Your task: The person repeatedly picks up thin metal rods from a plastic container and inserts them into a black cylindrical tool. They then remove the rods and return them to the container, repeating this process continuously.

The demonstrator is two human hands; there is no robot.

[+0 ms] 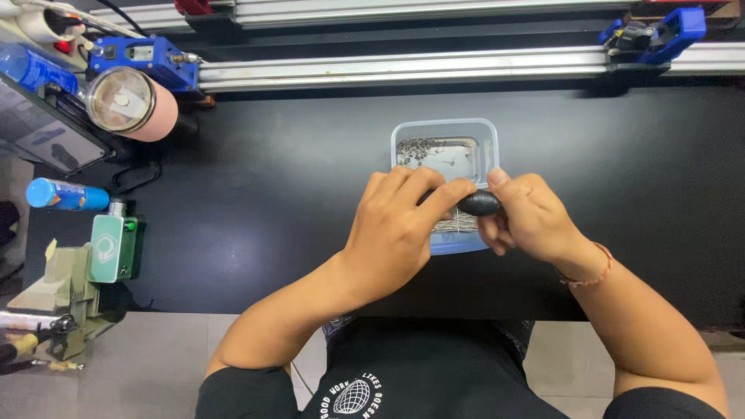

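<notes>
A: Black and glossy, that oval piece (479, 203) sits between the two hands, just above the near end of the tub (445, 159).

B: Who has hold of it?

A: Both. The right hand (528, 219) is closed on its right end, thumb on top. The left hand (396, 229) covers its left end, fingers curled over and the forefinger stretched along the top.

B: And the tub?

A: Clear plastic, square, standing on the black table (272, 194). Small dark bits are heaped in its far left corner, and thin pale pins lie at the near end, partly hidden under the hands.

B: What else is about?

A: A thin bracelet (590, 275) on the right wrist. Well to the left, a pink tumbler (132, 102) lying on its side with its clear lid facing up, a blue can (66, 195), and a green box (113, 247) at the table's edge. Along the far side runs a metal rail (403, 68) with blue clamps (656, 35) at its ends.
</notes>
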